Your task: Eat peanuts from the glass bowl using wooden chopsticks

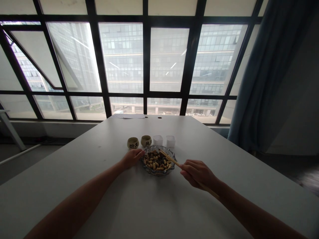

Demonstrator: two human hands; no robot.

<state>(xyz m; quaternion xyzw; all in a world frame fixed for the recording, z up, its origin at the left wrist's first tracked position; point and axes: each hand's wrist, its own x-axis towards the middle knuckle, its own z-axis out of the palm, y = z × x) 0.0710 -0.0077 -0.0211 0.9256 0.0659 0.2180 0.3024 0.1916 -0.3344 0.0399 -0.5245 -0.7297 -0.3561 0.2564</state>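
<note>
A clear glass bowl with a wavy rim stands on the white table, filled with peanuts in their shells and smaller dark pieces. My left hand grips the bowl's left rim, thumb on top, its other fingers partly hidden. In my right hand is a pair of wooden chopsticks, their tips over the dark pieces in the bowl. Just behind the bowl stand two small round cups, a left cup and a right cup, both with dark characters. Beside them are two translucent plastic cups.
The white table reaches toward a wall of windows. Papers lie at its far edge, near two dark holes in the tabletop. A blue curtain hangs at the right, and another table's leg shows at the left.
</note>
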